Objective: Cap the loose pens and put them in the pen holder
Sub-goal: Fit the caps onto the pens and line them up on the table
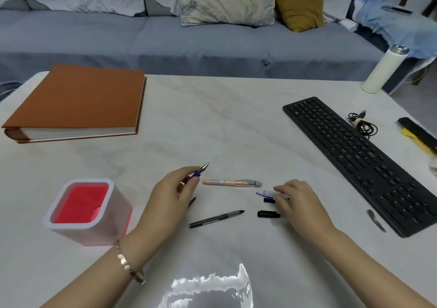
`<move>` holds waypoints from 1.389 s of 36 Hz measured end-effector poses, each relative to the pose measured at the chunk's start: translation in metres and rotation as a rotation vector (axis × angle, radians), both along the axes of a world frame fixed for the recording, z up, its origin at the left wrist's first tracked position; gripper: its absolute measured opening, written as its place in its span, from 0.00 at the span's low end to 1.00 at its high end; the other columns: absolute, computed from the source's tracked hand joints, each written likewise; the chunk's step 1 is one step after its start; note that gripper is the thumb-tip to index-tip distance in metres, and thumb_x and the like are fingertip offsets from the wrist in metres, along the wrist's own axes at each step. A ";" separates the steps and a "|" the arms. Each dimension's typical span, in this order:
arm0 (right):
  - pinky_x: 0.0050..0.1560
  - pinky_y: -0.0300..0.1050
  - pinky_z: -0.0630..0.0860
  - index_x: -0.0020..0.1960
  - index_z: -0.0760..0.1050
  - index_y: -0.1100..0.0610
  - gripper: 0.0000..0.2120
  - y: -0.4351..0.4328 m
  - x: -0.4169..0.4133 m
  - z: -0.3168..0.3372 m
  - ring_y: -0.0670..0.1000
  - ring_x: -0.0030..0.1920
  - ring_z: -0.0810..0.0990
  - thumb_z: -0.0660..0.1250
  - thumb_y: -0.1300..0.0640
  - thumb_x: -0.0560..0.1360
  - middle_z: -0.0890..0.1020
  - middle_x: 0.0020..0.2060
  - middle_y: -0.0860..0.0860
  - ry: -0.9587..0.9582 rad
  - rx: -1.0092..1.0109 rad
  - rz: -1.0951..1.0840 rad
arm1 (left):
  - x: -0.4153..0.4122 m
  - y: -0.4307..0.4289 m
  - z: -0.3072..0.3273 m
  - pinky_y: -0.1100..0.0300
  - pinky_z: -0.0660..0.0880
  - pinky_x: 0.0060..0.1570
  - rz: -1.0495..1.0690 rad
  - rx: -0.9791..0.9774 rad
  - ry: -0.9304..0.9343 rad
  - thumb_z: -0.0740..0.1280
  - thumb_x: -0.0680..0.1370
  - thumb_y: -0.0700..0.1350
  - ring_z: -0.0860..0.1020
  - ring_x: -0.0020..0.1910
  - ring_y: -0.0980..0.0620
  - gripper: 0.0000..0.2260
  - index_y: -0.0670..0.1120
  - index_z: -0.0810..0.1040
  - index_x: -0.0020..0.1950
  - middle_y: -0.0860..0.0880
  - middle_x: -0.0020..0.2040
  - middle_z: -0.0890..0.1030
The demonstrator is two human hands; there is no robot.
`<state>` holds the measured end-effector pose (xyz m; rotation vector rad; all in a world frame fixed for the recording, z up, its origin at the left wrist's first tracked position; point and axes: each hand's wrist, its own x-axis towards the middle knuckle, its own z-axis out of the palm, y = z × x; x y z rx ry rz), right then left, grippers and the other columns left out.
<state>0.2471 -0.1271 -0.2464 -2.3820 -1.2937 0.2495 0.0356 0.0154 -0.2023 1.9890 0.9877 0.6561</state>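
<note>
My left hand (170, 194) holds an uncapped blue pen (199, 171) with its tip pointing up and to the right. My right hand (295, 201) rests on the table with its fingers on a clear blue-clipped cap (263, 193); whether it grips the cap I cannot tell. An orange capped highlighter (231, 182) lies between the hands. An uncapped black pen (216, 218) lies nearer me, with a black cap (268, 214) to its right and a second small black cap (269, 200) under my right fingers. The red and white pen holder (87, 210) stands at the left, seemingly empty.
A brown album (75, 101) lies at the far left. A black keyboard (359, 156) runs along the right, with a coiled cable (364, 124), a white bottle (383, 71) and a metal clip (376, 220) near it. A sofa is behind the table.
</note>
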 end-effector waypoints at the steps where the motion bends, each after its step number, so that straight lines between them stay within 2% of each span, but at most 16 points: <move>1: 0.55 0.47 0.68 0.56 0.76 0.57 0.12 0.005 -0.001 -0.001 0.55 0.55 0.71 0.61 0.56 0.75 0.77 0.50 0.54 -0.001 -0.002 -0.024 | 0.001 -0.002 0.002 0.78 0.69 0.33 -0.006 -0.081 -0.038 0.63 0.75 0.41 0.75 0.34 0.64 0.09 0.56 0.76 0.45 0.54 0.37 0.79; 3: 0.55 0.47 0.68 0.56 0.76 0.57 0.12 0.013 -0.002 -0.005 0.56 0.56 0.70 0.61 0.54 0.76 0.76 0.51 0.54 0.010 -0.038 -0.058 | 0.002 -0.005 0.006 0.76 0.70 0.32 -0.015 -0.190 -0.093 0.64 0.75 0.40 0.76 0.31 0.64 0.11 0.57 0.76 0.39 0.54 0.35 0.81; 7: 0.53 0.47 0.69 0.49 0.79 0.57 0.10 0.022 -0.001 -0.009 0.56 0.55 0.69 0.62 0.54 0.75 0.76 0.49 0.55 0.014 -0.119 -0.087 | 0.000 -0.009 0.015 0.73 0.71 0.29 -0.045 -0.328 -0.198 0.64 0.74 0.38 0.76 0.30 0.63 0.11 0.54 0.79 0.39 0.55 0.31 0.83; 13: 0.55 0.48 0.70 0.49 0.77 0.59 0.09 0.022 0.000 -0.014 0.56 0.55 0.69 0.60 0.56 0.76 0.77 0.50 0.56 -0.024 -0.119 -0.066 | -0.005 -0.010 0.022 0.72 0.69 0.26 -0.057 -0.344 -0.254 0.64 0.75 0.39 0.73 0.23 0.58 0.10 0.54 0.79 0.41 0.56 0.28 0.82; 16: 0.48 0.48 0.71 0.46 0.74 0.56 0.07 0.019 -0.003 -0.007 0.56 0.51 0.71 0.58 0.55 0.77 0.78 0.44 0.55 0.022 0.007 -0.095 | -0.005 -0.011 0.024 0.72 0.70 0.27 -0.074 -0.353 -0.256 0.65 0.74 0.38 0.72 0.23 0.60 0.11 0.54 0.78 0.41 0.56 0.27 0.82; 19: 0.41 0.45 0.70 0.45 0.70 0.51 0.03 0.019 -0.011 0.012 0.55 0.45 0.76 0.59 0.55 0.76 0.79 0.42 0.53 0.219 0.205 -0.120 | -0.004 -0.013 0.024 0.72 0.70 0.28 -0.081 -0.366 -0.250 0.65 0.74 0.38 0.74 0.24 0.62 0.08 0.52 0.78 0.41 0.55 0.27 0.82; 22: 0.37 0.33 0.70 0.42 0.73 0.45 0.08 0.020 -0.022 0.037 0.52 0.41 0.78 0.61 0.58 0.75 0.80 0.38 0.48 0.392 0.384 -0.083 | -0.004 -0.014 0.021 0.72 0.70 0.28 -0.091 -0.373 -0.227 0.66 0.73 0.40 0.74 0.26 0.61 0.07 0.52 0.78 0.40 0.55 0.29 0.83; 25: 0.34 0.28 0.69 0.40 0.76 0.44 0.12 0.019 -0.036 0.066 0.45 0.32 0.73 0.62 0.61 0.75 0.79 0.30 0.42 0.531 0.474 0.021 | -0.004 -0.018 0.021 0.71 0.71 0.30 -0.107 -0.368 -0.198 0.67 0.72 0.42 0.74 0.28 0.59 0.06 0.53 0.79 0.40 0.54 0.32 0.84; 28: 0.33 0.25 0.68 0.40 0.77 0.47 0.11 0.017 -0.046 0.084 0.38 0.29 0.72 0.62 0.61 0.75 0.79 0.27 0.34 0.612 0.471 0.100 | -0.003 -0.021 0.024 0.63 0.75 0.36 -0.120 -0.332 -0.194 0.69 0.71 0.41 0.75 0.32 0.56 0.06 0.53 0.80 0.40 0.49 0.34 0.84; 30: 0.34 0.27 0.68 0.40 0.77 0.46 0.10 0.015 -0.051 0.089 0.39 0.30 0.72 0.62 0.59 0.75 0.79 0.29 0.33 0.582 0.454 0.129 | -0.002 -0.023 0.027 0.53 0.76 0.41 -0.137 -0.308 -0.176 0.70 0.70 0.43 0.74 0.34 0.54 0.05 0.54 0.80 0.40 0.43 0.38 0.83; 32: 0.32 0.28 0.67 0.41 0.77 0.45 0.07 0.014 -0.055 0.092 0.40 0.30 0.71 0.62 0.55 0.74 0.78 0.29 0.33 0.532 0.432 0.154 | -0.003 -0.024 0.029 0.49 0.76 0.44 -0.143 -0.286 -0.156 0.70 0.70 0.45 0.74 0.34 0.55 0.04 0.55 0.80 0.41 0.44 0.39 0.82; 38: 0.25 0.25 0.65 0.42 0.76 0.48 0.11 0.011 -0.059 0.093 0.39 0.27 0.70 0.60 0.61 0.75 0.76 0.27 0.33 0.497 0.415 0.169 | -0.003 -0.027 0.030 0.58 0.73 0.41 -0.154 -0.250 -0.146 0.70 0.70 0.43 0.73 0.33 0.57 0.08 0.57 0.80 0.40 0.48 0.38 0.82; 43: 0.28 0.26 0.67 0.42 0.76 0.46 0.11 0.010 -0.060 0.091 0.41 0.29 0.70 0.60 0.60 0.75 0.76 0.31 0.34 0.489 0.403 0.192 | -0.004 -0.030 0.033 0.73 0.68 0.35 -0.184 -0.177 -0.138 0.70 0.70 0.42 0.73 0.33 0.62 0.09 0.59 0.81 0.40 0.54 0.41 0.84; 46: 0.29 0.26 0.68 0.41 0.76 0.43 0.12 0.007 -0.058 0.090 0.42 0.30 0.71 0.61 0.59 0.75 0.76 0.32 0.40 0.529 0.374 0.214 | -0.005 -0.032 0.036 0.75 0.68 0.37 -0.214 -0.155 -0.125 0.70 0.71 0.42 0.75 0.36 0.63 0.10 0.59 0.81 0.40 0.62 0.41 0.83; 48: 0.33 0.29 0.71 0.41 0.77 0.43 0.09 0.007 -0.060 0.088 0.42 0.33 0.74 0.62 0.55 0.75 0.78 0.35 0.40 0.546 0.338 0.251 | -0.004 -0.034 0.036 0.77 0.67 0.37 -0.246 -0.135 -0.099 0.69 0.71 0.42 0.76 0.38 0.66 0.09 0.58 0.81 0.42 0.67 0.37 0.81; 50: 0.42 0.40 0.76 0.43 0.76 0.41 0.07 0.007 -0.062 0.081 0.44 0.37 0.77 0.61 0.50 0.71 0.81 0.37 0.37 0.555 0.309 0.269 | -0.003 -0.036 0.036 0.77 0.66 0.38 -0.273 -0.061 -0.062 0.69 0.72 0.43 0.75 0.38 0.68 0.07 0.54 0.82 0.46 0.65 0.33 0.78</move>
